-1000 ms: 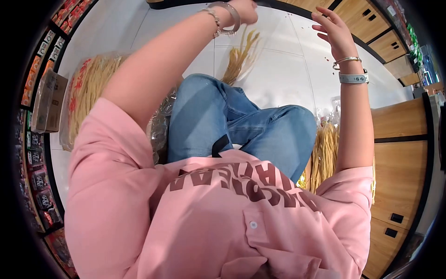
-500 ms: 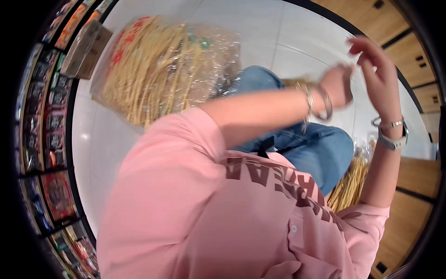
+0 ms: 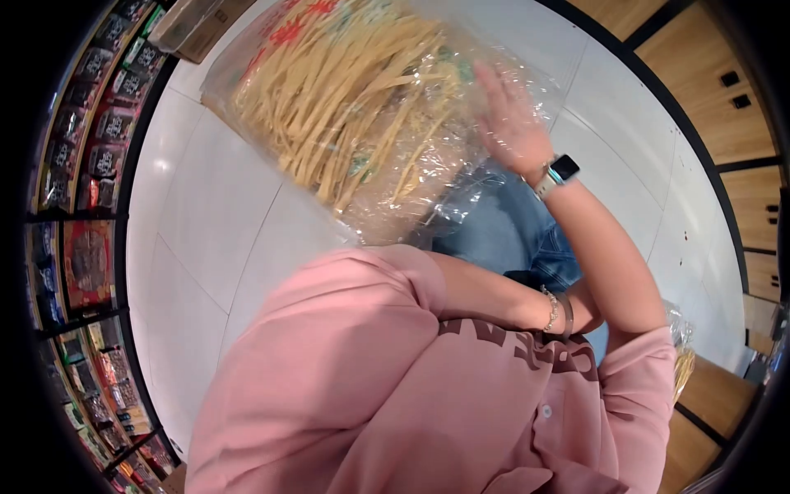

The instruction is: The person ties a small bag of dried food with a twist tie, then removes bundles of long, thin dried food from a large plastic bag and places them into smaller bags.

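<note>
My right hand (image 3: 512,123), with a watch on its wrist, lies over the near right side of a large clear plastic bag (image 3: 518,70). Its fingers are stretched out and somewhat blurred. Inside the bag are many long, flat, pale-yellow strips (image 3: 354,82), and red print shows on the plastic. My left arm, wearing bracelets, crosses in front of my body under the right arm. Little of my left hand (image 3: 584,310) shows there; its fingers are hidden behind the right forearm.
My bent leg in jeans (image 3: 494,218) is beside the bag on the white tiled floor (image 3: 222,222). Shelves of packaged goods (image 3: 90,255) run along the left, a cardboard box (image 3: 197,29) at upper left. Wooden cabinets (image 3: 691,82) line the right, near more yellow strips (image 3: 683,369).
My right hand has come down and left onto the bag. The left hand has drawn back toward my body, beneath the right arm. The bag appears nearer as the view shifted.
</note>
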A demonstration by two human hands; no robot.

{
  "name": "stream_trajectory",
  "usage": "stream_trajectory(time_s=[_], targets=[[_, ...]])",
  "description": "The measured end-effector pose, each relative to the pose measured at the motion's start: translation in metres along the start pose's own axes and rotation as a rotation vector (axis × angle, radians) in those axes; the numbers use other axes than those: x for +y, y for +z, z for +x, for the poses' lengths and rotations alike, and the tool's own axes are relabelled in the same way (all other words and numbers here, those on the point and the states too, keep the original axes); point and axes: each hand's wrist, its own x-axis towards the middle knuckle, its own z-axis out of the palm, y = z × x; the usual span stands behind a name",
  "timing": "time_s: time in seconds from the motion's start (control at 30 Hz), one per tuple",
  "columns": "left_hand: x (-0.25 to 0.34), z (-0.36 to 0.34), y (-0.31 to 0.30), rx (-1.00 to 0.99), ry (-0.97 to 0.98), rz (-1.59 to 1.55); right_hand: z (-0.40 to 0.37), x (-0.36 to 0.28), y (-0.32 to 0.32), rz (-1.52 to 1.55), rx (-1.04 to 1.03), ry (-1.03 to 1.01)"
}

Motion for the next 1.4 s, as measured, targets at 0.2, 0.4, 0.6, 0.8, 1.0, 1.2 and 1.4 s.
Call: stream_trajectory(time_s=[0.2,0.4,0.6,0.8,1.0,1.2,1.4], targets=[[-0.002,-0.008,-0.039,-0.133,-0.087,-0.151,0.051,-0.028,0.035,0.044,-0.154,-0.113],[-0.007,-0.004,-0.038,-0.162,-0.083,-0.140,0.080,-0.079,0.045,0.153,-0.074,-0.379],[-0.011,0.001,-0.033,-0.160,-0.086,-0.123,0.089,-0.083,0.051,0.145,-0.187,-0.392],[-0.014,0.007,-0.024,-0.175,-0.091,-0.097,0.091,-0.096,0.055,0.207,-0.163,-0.411],[-0.017,0.010,-0.019,-0.199,-0.096,-0.061,0.105,-0.116,0.070,0.062,-0.108,-0.436],[-0.028,0.012,-0.013,-0.248,-0.092,-0.005,0.116,-0.104,0.052,0.046,-0.209,-0.487],[-0.035,0.015,-0.009,-0.320,-0.084,0.052,0.121,-0.091,0.044,0.063,-0.189,-0.601]])
